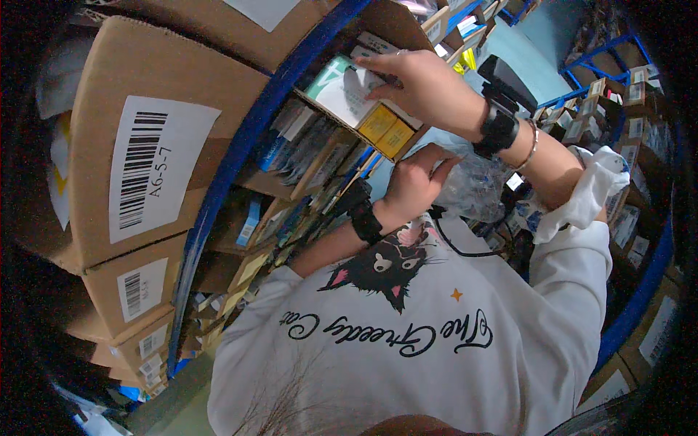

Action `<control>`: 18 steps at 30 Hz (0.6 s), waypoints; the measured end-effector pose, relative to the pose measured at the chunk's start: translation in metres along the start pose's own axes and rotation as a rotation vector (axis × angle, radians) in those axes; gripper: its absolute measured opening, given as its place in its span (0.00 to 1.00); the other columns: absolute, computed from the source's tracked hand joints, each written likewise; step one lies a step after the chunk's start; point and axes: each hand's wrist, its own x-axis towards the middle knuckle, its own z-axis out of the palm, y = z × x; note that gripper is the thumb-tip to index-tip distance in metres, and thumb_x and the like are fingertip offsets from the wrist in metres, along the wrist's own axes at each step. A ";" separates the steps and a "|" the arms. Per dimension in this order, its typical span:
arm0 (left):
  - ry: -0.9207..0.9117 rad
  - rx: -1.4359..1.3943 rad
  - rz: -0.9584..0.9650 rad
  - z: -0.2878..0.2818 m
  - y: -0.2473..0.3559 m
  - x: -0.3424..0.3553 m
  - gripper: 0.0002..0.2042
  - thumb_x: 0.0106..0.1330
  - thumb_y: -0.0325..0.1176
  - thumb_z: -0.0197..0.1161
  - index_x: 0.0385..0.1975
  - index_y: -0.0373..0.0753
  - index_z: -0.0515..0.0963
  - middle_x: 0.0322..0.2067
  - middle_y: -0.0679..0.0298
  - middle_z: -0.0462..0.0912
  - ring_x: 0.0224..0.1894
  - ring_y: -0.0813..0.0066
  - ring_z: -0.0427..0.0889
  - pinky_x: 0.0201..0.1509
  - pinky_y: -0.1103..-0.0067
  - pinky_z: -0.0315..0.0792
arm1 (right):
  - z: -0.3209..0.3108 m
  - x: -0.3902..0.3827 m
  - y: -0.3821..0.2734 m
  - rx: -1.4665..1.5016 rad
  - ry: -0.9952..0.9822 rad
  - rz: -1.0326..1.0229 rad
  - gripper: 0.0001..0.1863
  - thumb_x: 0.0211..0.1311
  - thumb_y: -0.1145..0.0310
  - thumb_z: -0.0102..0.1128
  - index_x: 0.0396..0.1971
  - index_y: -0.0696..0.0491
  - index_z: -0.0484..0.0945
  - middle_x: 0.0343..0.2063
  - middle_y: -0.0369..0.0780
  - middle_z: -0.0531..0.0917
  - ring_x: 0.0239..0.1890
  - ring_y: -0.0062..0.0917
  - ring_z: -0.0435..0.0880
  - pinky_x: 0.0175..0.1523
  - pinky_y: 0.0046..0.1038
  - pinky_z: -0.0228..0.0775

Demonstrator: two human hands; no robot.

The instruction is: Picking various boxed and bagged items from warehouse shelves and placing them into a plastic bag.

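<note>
My right hand (427, 89) reaches in from the right over an open cardboard bin on the shelf. Its fingers are apart and lie over a white and green box (336, 98); whether they press on it I cannot tell. In the same bin, a yellow box (386, 131) sits at the near corner. Below, my left hand (413, 185) has its thumb and fingers closed at the edge of a crumpled clear plastic bag (476, 185). The bag hangs between my two forearms, its contents hard to make out. Black bands circle both wrists.
A blue shelf upright (240, 152) runs diagonally on my left, beside large cardboard bins (167, 65) with barcode labels. Bins of packaged goods (294, 145) stand below my hands. More stocked shelving (636, 145) lines the right. A dark cable (465, 252) loops before my chest.
</note>
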 end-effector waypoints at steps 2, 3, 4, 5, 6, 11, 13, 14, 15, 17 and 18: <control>0.008 -0.055 0.023 -0.001 -0.002 0.000 0.04 0.63 0.28 0.63 0.35 0.37 0.77 0.31 0.57 0.82 0.34 0.55 0.83 0.38 0.68 0.75 | -0.007 -0.004 -0.001 0.046 0.065 -0.060 0.22 0.52 0.63 0.69 0.48 0.51 0.80 0.30 0.45 0.82 0.33 0.39 0.82 0.37 0.36 0.74; 0.019 -0.106 0.050 -0.001 -0.004 0.000 0.05 0.63 0.28 0.63 0.37 0.37 0.77 0.32 0.57 0.82 0.35 0.54 0.82 0.38 0.68 0.76 | -0.017 -0.008 -0.008 -0.057 0.061 -0.018 0.19 0.53 0.62 0.69 0.44 0.52 0.78 0.30 0.44 0.80 0.34 0.38 0.82 0.36 0.36 0.73; 0.025 -0.109 0.047 -0.002 -0.002 0.001 0.05 0.63 0.28 0.63 0.37 0.37 0.77 0.32 0.57 0.82 0.35 0.54 0.82 0.38 0.68 0.76 | -0.025 -0.013 -0.016 -0.162 0.062 0.016 0.17 0.53 0.61 0.69 0.39 0.52 0.77 0.29 0.42 0.78 0.34 0.37 0.81 0.34 0.37 0.73; -0.007 -0.065 0.007 -0.004 0.002 0.002 0.06 0.64 0.28 0.63 0.38 0.37 0.77 0.32 0.55 0.82 0.35 0.53 0.82 0.38 0.67 0.76 | -0.025 -0.025 -0.021 -0.212 0.041 0.044 0.18 0.52 0.60 0.70 0.33 0.52 0.71 0.30 0.40 0.75 0.35 0.36 0.80 0.34 0.37 0.73; -0.038 -0.021 -0.035 -0.005 0.004 0.003 0.07 0.64 0.29 0.63 0.39 0.37 0.77 0.33 0.54 0.82 0.36 0.51 0.82 0.38 0.66 0.76 | -0.024 -0.034 -0.026 -0.211 0.048 0.031 0.18 0.52 0.60 0.70 0.33 0.52 0.71 0.30 0.40 0.75 0.35 0.36 0.80 0.34 0.37 0.73; -0.048 0.008 -0.015 -0.004 -0.008 -0.004 0.09 0.63 0.30 0.62 0.41 0.36 0.76 0.33 0.50 0.82 0.37 0.48 0.81 0.38 0.64 0.75 | -0.010 -0.054 -0.025 -0.405 0.064 0.094 0.20 0.47 0.56 0.70 0.34 0.52 0.73 0.34 0.39 0.75 0.37 0.35 0.79 0.38 0.36 0.73; -0.064 0.004 -0.028 -0.004 -0.009 -0.004 0.10 0.62 0.29 0.62 0.42 0.36 0.76 0.32 0.48 0.81 0.37 0.47 0.81 0.37 0.63 0.75 | -0.007 -0.056 -0.024 -0.379 0.120 0.035 0.20 0.46 0.56 0.70 0.34 0.52 0.73 0.33 0.39 0.75 0.38 0.35 0.78 0.39 0.35 0.73; -0.048 0.006 0.013 -0.004 -0.010 -0.004 0.10 0.61 0.28 0.62 0.42 0.35 0.76 0.31 0.48 0.81 0.36 0.46 0.81 0.37 0.63 0.75 | -0.005 -0.057 -0.024 -0.434 0.158 0.000 0.20 0.46 0.57 0.70 0.34 0.52 0.74 0.33 0.39 0.75 0.39 0.35 0.76 0.40 0.35 0.72; -0.033 0.009 0.054 -0.004 -0.010 -0.004 0.10 0.61 0.27 0.61 0.42 0.35 0.76 0.31 0.47 0.81 0.35 0.45 0.81 0.36 0.62 0.74 | -0.004 -0.058 -0.023 -0.489 0.196 -0.036 0.19 0.45 0.58 0.70 0.34 0.52 0.74 0.34 0.40 0.74 0.40 0.36 0.75 0.42 0.34 0.71; -0.005 -0.036 0.069 -0.004 -0.007 -0.002 0.10 0.60 0.26 0.61 0.42 0.35 0.75 0.30 0.47 0.81 0.35 0.45 0.80 0.36 0.62 0.74 | 0.001 -0.060 -0.021 -0.556 0.186 -0.014 0.19 0.45 0.59 0.70 0.34 0.52 0.75 0.34 0.40 0.74 0.40 0.36 0.74 0.43 0.34 0.71; 0.023 -0.081 0.083 -0.004 -0.006 -0.001 0.10 0.60 0.25 0.60 0.42 0.35 0.75 0.30 0.46 0.81 0.35 0.44 0.80 0.35 0.61 0.74 | 0.002 -0.061 -0.020 -0.622 0.174 0.009 0.18 0.46 0.59 0.70 0.34 0.52 0.76 0.34 0.40 0.74 0.40 0.37 0.73 0.44 0.35 0.70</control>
